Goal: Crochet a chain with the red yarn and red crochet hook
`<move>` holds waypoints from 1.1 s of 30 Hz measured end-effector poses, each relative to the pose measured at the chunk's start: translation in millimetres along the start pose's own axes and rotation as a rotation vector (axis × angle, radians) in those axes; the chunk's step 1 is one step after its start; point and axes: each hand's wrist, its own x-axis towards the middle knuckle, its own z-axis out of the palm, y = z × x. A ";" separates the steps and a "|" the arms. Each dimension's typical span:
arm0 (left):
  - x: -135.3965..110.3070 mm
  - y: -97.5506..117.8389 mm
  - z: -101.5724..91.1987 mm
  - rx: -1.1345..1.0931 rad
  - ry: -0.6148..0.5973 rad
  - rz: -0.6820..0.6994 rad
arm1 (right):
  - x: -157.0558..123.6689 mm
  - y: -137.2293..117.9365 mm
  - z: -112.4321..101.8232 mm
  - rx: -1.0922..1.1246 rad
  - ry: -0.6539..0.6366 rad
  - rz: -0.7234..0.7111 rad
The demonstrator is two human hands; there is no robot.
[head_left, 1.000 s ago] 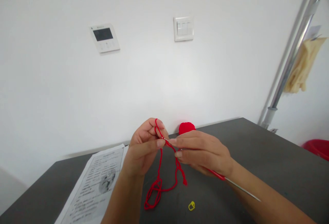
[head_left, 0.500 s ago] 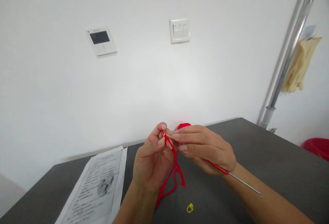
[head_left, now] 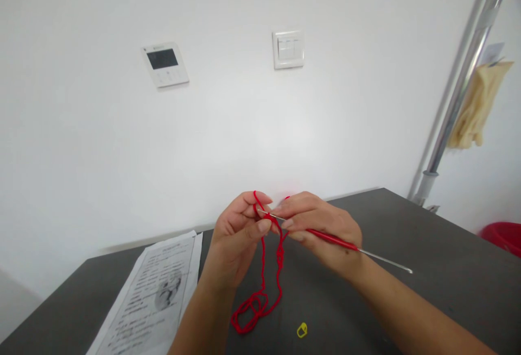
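My left hand (head_left: 240, 235) pinches red yarn (head_left: 279, 260) between thumb and fingers, with a strand looped over the index finger. In my right hand (head_left: 321, 227) is a crochet hook (head_left: 331, 238) with a red grip and metal ends, held like a pen. Its thin tip reaches left into the yarn at my left fingertips. From there strands hang down to a loose tangle on the table. The exact loop around the tip is too small to make out. A yellow stitch marker (head_left: 302, 330) lies on the table below my hands.
Printed sheets (head_left: 158, 290) lie at the left of the dark table (head_left: 407, 246). On the white wall are a panel with a screen (head_left: 165, 64) and a light switch (head_left: 288, 50). To the right stand a metal pole (head_left: 459, 94) and a red container (head_left: 502, 236).
The crochet hook has turned flatter, its rear end rising. My left index finger has straightened, carrying a strand over it. The hanging yarn has dropped into a looser tangle on the table.
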 end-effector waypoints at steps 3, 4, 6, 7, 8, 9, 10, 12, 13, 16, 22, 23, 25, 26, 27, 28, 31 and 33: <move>-0.1 0.0 -1.0 0.040 0.000 0.008 | 1.3 -1.2 1.2 0.114 0.034 0.089; 0.1 0.1 -1.4 0.057 0.003 0.015 | 1.4 -1.4 1.6 0.162 0.048 0.126; 0.5 0.6 -2.1 0.085 0.010 0.029 | 0.5 -1.4 2.7 0.263 0.081 0.219; 0.7 0.8 -2.5 0.097 0.009 0.036 | -0.5 -1.1 3.4 0.314 0.099 0.276; 0.7 0.9 -3.0 0.108 0.008 0.045 | -1.7 -0.7 4.2 0.367 0.116 0.335; 0.7 0.9 -3.6 0.121 0.006 0.054 | -2.9 -0.4 5.0 0.418 0.130 0.396; 0.5 0.8 -4.5 0.135 0.005 0.067 | -4.1 -0.2 5.7 0.463 0.144 0.459; 0.2 0.3 -7.1 0.177 0.015 0.103 | -5.4 -0.6 6.7 0.538 0.173 0.586; 0.2 0.0 -9.0 0.208 0.026 0.126 | -5.2 -1.1 6.8 0.566 0.189 0.649; 0.9 -0.9 -15.9 0.371 0.072 0.200 | -1.3 -2.5 5.7 0.678 0.226 0.823; 3.6 -4.3 -24.4 0.557 0.076 0.266 | 5.1 0.9 7.0 0.927 0.256 1.025; 3.9 -4.9 -24.6 0.545 0.075 0.261 | 4.3 1.4 8.5 0.952 0.263 1.030; 4.5 -5.2 -24.3 0.492 0.073 0.236 | 1.1 1.7 11.5 0.940 0.278 0.992; 4.7 -4.8 -23.8 0.463 0.066 0.210 | -1.0 1.6 12.6 0.890 0.281 0.947; 4.8 -4.0 -23.2 0.438 0.057 0.177 | -3.1 1.5 13.2 0.816 0.279 0.887; 4.7 -2.9 -22.3 0.424 0.048 0.142 | -5.0 1.5 13.4 0.727 0.273 0.818; 3.7 1.8 -18.8 0.435 0.048 0.067 | -7.8 2.8 12.0 0.458 0.217 0.571; 2.5 5.0 -15.9 0.457 0.061 0.038 | -7.1 4.4 11.0 0.304 0.160 0.401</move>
